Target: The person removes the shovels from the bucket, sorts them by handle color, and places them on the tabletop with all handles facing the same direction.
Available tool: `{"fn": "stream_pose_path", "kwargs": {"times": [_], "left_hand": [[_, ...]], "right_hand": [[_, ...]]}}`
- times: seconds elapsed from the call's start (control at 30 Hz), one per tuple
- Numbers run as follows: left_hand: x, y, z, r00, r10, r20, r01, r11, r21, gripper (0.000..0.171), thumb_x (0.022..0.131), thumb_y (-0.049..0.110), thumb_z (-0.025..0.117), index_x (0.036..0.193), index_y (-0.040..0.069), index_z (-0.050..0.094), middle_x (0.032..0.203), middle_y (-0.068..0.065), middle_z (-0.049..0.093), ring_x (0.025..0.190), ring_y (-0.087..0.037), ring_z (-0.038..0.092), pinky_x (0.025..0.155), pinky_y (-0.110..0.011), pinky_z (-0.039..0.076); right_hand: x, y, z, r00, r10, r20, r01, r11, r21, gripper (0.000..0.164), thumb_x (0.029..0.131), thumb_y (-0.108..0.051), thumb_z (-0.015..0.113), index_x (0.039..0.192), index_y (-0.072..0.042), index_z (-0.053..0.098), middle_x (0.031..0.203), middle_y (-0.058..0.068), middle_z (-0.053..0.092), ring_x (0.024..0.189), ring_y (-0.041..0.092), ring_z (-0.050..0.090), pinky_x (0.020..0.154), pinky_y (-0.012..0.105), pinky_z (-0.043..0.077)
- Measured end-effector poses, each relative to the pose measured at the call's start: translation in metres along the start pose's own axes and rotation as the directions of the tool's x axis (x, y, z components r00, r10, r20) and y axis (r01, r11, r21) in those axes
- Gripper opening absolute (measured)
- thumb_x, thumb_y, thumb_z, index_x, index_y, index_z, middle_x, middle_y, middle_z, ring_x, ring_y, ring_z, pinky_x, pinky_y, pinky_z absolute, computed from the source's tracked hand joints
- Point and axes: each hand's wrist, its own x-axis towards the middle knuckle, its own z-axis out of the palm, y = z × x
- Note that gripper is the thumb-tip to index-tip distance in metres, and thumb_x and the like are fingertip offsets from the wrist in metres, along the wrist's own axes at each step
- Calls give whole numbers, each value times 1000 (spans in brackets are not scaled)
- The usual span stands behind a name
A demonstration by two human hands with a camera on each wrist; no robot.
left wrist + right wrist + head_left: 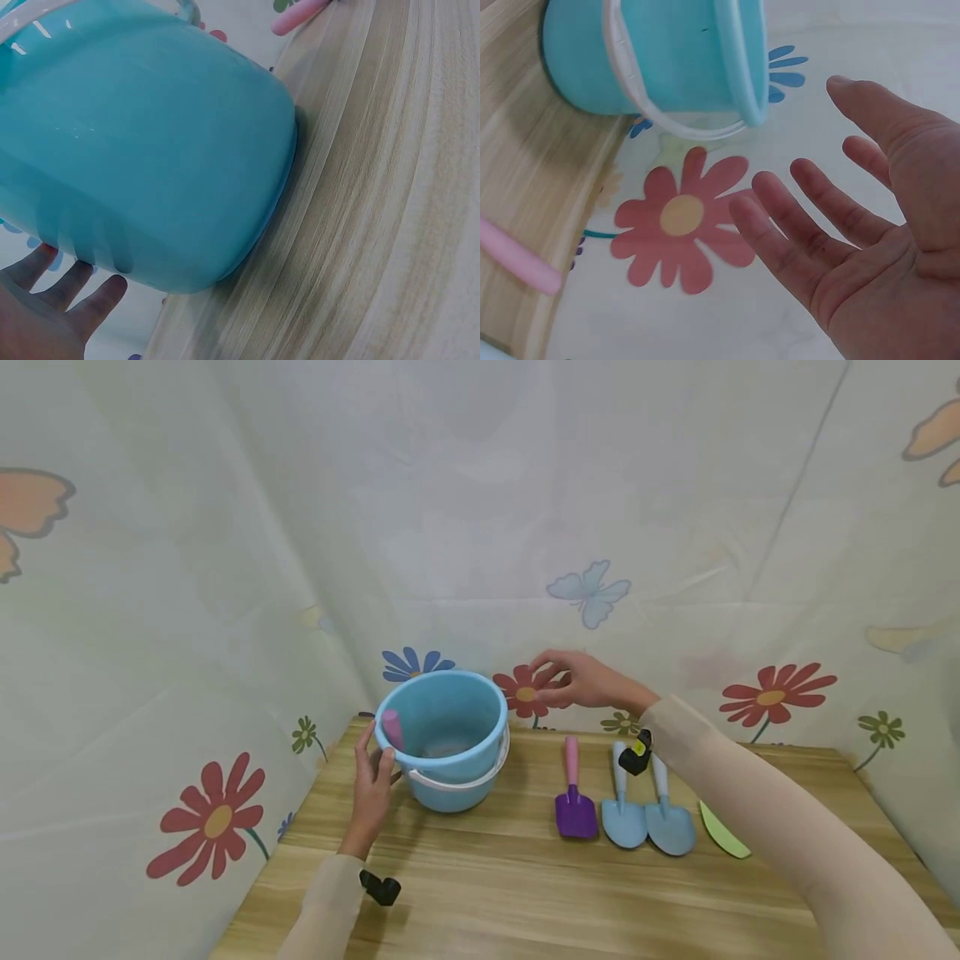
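Observation:
My left hand [372, 785] rests against the left side of a light blue bucket [453, 795], just under the rim. In the left wrist view, spread, fairly straight fingers [99, 304] touch the bucket's wall [150, 142]. Inside the bucket, a pink handle [392, 729] leans on the left wall; its lower part is hidden. My right hand [576, 680] is raised to the right of the bucket, apart from it, and holds nothing. The right wrist view shows its palm [885, 277] with fingers loosely bent. The bucket's white handle [472, 783] hangs down in front.
Right of the bucket lie a purple shovel [576, 817] with a pink handle, two light blue shovels [625, 825] side by side and a green tool [724, 832] partly hidden by my right sleeve. A flowered curtain [480, 527] stands behind the wooden table [480, 893].

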Motion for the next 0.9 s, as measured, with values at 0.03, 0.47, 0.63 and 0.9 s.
{"fn": "stream_pose_path", "kwargs": {"times": [0.03, 0.47, 0.63, 0.9], "left_hand": [[0, 0, 0, 1000, -3, 0, 3, 1000, -1, 61, 110, 24, 46, 164, 20, 17, 160, -24, 33, 145, -41, 36, 100, -75, 40], [-3, 3, 2, 1000, 0, 6, 0, 1000, -10, 61, 110, 25, 46, 163, 15, 17, 157, -29, 36, 143, -43, 38, 100, -75, 40], [-3, 4, 3, 1000, -4, 9, 4, 1000, -11, 61, 110, 25, 46, 163, 16, 17, 156, -29, 37, 143, -42, 39, 100, -75, 41], [-1, 6, 2, 1000, 8, 0, -8, 1000, 3, 61, 110, 24, 45, 164, 19, 17, 161, -24, 32, 145, -43, 36, 99, -76, 40]], "right_hand": [[2, -3, 0, 1000, -7, 4, 7, 1000, -7, 42, 95, -20, 77, 133, -13, 60, 126, 19, 66, 109, 36, 69, 82, 48, 62], [30, -34, 5, 994, -75, 82, 86, 986, -142, 46, 93, -22, 79, 135, -15, 60, 124, 11, 71, 109, 28, 70, 92, 44, 59], [39, -40, 7, 991, -46, 128, 62, 991, -122, 49, 94, -24, 78, 137, -17, 58, 128, 13, 68, 112, 30, 69, 92, 43, 59], [55, -49, 15, 989, -41, 143, 60, 989, -132, 49, 93, -25, 79, 137, -19, 58, 129, 12, 66, 113, 31, 67, 90, 41, 60]]}}
